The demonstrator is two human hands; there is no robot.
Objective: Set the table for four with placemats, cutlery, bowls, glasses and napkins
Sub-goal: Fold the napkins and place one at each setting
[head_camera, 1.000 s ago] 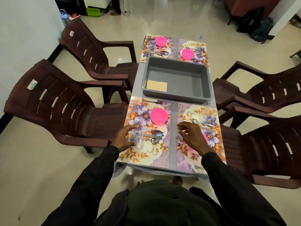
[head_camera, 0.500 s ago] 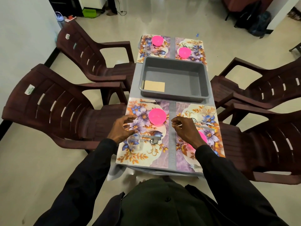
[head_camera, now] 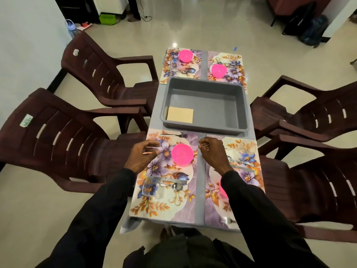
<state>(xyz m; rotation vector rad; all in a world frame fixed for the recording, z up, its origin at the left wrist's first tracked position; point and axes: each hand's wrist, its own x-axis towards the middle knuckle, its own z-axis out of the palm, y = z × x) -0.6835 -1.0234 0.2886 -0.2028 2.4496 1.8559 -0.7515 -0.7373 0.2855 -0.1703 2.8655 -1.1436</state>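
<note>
Napkins (head_camera: 180,115), a flat tan stack, lie in the near-left corner of the grey tub (head_camera: 204,127), long side running left to right, parallel to the tub's near wall. They're all we can see in there.

Just this side of the tub, a fork (head_camera: 173,135) lies along the far edge of the near-left placemat (head_camera: 164,206), with a pink bowl (head_camera: 182,154) behind it and a glass (head_camera: 151,187) nearer us.

Either side of that bowl hover the hands, the left hand (head_camera: 143,156) over the mat's left part and the right hand (head_camera: 212,154) over the grey strip of surface (head_camera: 201,190) between the two near mats. Both sets of fingers are loosely curled with nothing in them that we can make out.

The stack sits straight ahead and between the two hands. The right fingers (head_camera: 202,142) look a shade closer, but it's near enough even. We'd call the napkins the job left, and either hand has to clear the tub's near wall and come down onto the stack from above.
</note>
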